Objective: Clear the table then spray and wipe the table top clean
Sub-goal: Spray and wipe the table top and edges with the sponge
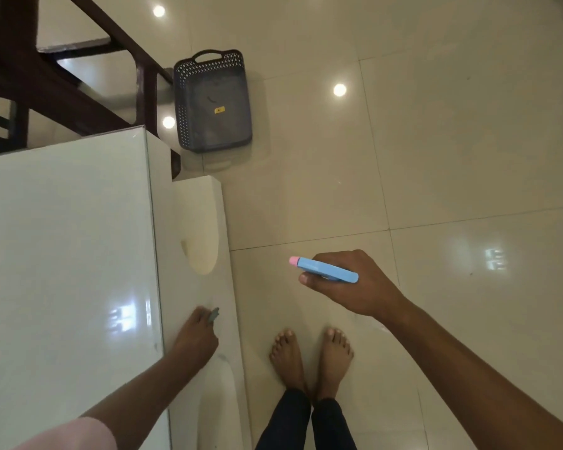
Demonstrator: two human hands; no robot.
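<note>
The right hand [345,284] curls its grip around a light-blue plastic pen-shaped tube with a pink tip [324,269], held level over the floor with its long axis pointing toward the white glossy counter [65,254]. The dark perforated plastic basket [212,100] on the floor lies well ahead of that hand, beyond the counter's corner, nearer the right hand than the left. The left hand [195,336] pinches a small grey object [214,316] at the counter's edge.

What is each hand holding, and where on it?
Right hand grips a blue pen-shaped object with a pink tip around its rear half. Left hand pinches a small grey object; where cannot be told.
</note>
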